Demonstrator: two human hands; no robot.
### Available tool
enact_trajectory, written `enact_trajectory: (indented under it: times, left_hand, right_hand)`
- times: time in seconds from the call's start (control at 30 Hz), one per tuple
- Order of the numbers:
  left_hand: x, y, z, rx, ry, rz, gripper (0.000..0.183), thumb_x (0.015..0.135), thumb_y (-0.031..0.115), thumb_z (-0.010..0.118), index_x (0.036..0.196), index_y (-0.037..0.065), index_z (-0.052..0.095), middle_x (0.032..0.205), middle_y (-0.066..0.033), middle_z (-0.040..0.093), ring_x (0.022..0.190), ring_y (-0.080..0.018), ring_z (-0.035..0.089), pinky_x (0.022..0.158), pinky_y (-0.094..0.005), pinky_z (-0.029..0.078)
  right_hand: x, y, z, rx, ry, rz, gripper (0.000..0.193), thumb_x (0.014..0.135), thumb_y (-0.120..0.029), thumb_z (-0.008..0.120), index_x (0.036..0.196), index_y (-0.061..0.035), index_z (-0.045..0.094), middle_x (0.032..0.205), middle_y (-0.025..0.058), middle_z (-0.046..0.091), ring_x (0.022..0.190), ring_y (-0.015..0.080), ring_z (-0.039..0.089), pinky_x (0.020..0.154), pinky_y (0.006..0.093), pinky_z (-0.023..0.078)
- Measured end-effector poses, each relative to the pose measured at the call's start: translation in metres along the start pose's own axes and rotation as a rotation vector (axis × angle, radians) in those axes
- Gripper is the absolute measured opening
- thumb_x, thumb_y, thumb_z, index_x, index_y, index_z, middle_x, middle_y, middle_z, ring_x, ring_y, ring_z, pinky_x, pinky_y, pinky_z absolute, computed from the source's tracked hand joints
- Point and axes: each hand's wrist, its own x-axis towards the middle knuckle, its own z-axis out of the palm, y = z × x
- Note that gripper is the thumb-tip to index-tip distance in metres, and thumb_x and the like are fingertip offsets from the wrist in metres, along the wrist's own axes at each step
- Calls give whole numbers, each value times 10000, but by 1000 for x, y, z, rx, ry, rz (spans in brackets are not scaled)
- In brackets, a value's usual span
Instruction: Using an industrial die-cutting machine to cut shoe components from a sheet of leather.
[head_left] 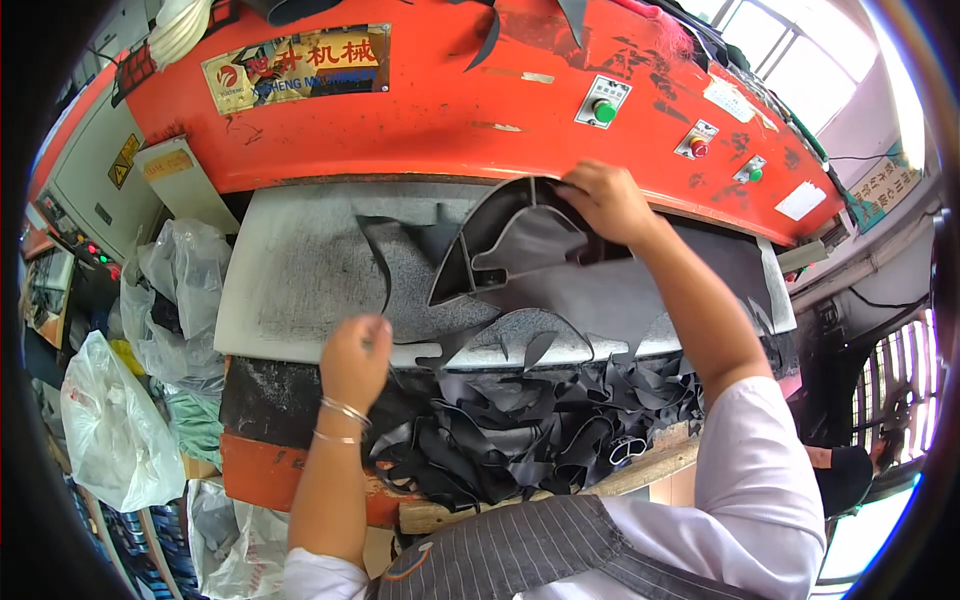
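My right hand grips the upper right edge of a metal cutting die, a curved frame with inner walls. The die is tilted over a dark sheet of material on the pale cutting board. Lower and to the left, my left hand is closed, its fingertips pinching the lower end of a thin black scrap strip. That strip curves up toward a ragged black offcut on the board. What lies inside the left fist is hidden.
An orange press beam with green buttons and a red button spans the far side. Tangled black scraps pile along the near edge, above a wooden bar. Plastic bags stand at left.
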Motion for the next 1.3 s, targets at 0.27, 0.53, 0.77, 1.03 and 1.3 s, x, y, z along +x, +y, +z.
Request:
enact_trajectory:
  times: [0.27,0.53,0.77,1.03,1.3]
  left_hand:
    - [92,-8,-3,336,262,-240,611,794,409,699,1262,49,539,1246,-212,550,1150,-343,531,964,-456,401]
    - [125,3,29,439,181,258,600,816,433,665,1308,120,520,1141,-114,625,1105,-269,540,1050,-485,247]
    - [136,25,13,463,-624,27,559,896,600,448,825,135,749,742,-60,697,935,-300,615,914,-483,322]
    - [70,-22,-19,282,-141,222,249,732,335,759,849,115,746,807,-40,641,851,-276,585,817,-395,392]
    - [44,-39,8,231,79,354,219,726,184,761,885,37,731,832,-66,611,864,-266,549,786,-379,432]
  right_hand:
    - [-58,-15,19,148,-185,415,154,826,-144,672,887,-2,664,823,169,615,791,364,609,701,404,486]
    - [-80,23,38,97,-126,805,213,828,-219,668,882,-14,684,806,197,652,793,384,635,711,418,494]
    - [-75,16,58,187,-157,888,231,833,-236,672,884,-11,682,791,201,654,774,349,650,698,403,494]
    - [-62,19,99,117,-209,660,211,832,-247,660,916,-58,700,894,191,666,889,390,630,781,449,499]
    - [-25,-4,129,132,-320,520,217,831,-244,652,877,-37,695,885,187,667,881,393,623,781,459,492]
